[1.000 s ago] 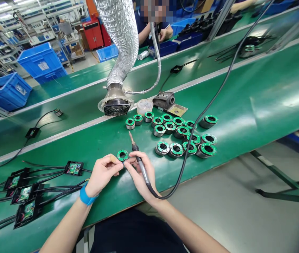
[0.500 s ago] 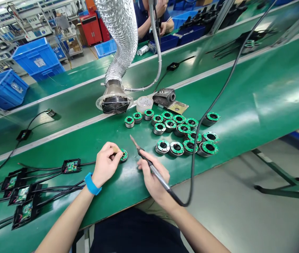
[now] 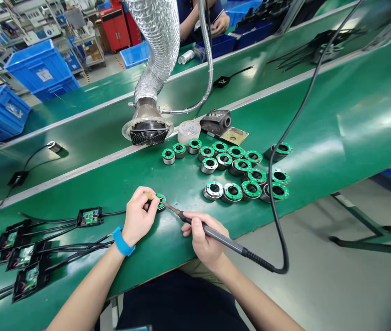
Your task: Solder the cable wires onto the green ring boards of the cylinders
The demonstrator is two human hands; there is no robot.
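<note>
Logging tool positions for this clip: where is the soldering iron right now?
In the head view, the soldering iron is in the right grip, low in the middle, its tip pointing left at the green-topped ring by the left grip.

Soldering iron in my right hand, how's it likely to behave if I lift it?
The soldering iron should feel stiff, judging by its straight, slender body. Its looping black cable looks flexible, so it may trail or swing along and tug slightly.
</note>
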